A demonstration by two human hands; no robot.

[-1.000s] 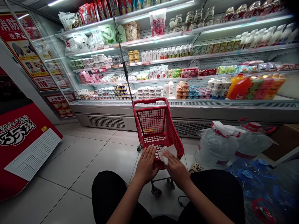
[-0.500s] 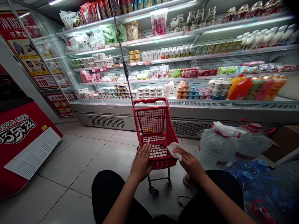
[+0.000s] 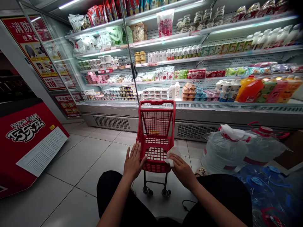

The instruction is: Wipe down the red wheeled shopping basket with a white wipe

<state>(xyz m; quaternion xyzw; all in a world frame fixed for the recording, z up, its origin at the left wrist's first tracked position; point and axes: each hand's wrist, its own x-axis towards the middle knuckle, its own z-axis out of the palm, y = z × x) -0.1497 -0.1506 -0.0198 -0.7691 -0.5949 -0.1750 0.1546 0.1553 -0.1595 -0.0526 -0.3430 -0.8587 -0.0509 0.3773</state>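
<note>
Red shopping cart (image 3: pixel 155 166) has the left hand (image 3: pixel 133 162) against its left rim, fingers nearly together, thumb apart; the right hand (image 3: pixel 182 169) clamps its fingers on a white tissue (image 3: pixel 174 152) at the near right corner. Floor tiles (image 3: pixel 82 154) stretch to a refrigerated display case (image 3: pixel 106 111) holding bottles (image 3: pixel 172 92), pouches (image 3: pixel 115 35), tubs (image 3: pixel 157 92).

The person's left hand (image 3: pixel 133 162), fingers outstretched, rests at the left edge of a red shopping cart (image 3: pixel 156 167) while the right hand (image 3: pixel 181 168) holds a white tissue (image 3: pixel 174 153) at its near right corner, a stocked refrigerated display (image 3: pixel 111 123) standing behind and large bagged bottles (image 3: pixel 224 153) sitting to the right.
</note>
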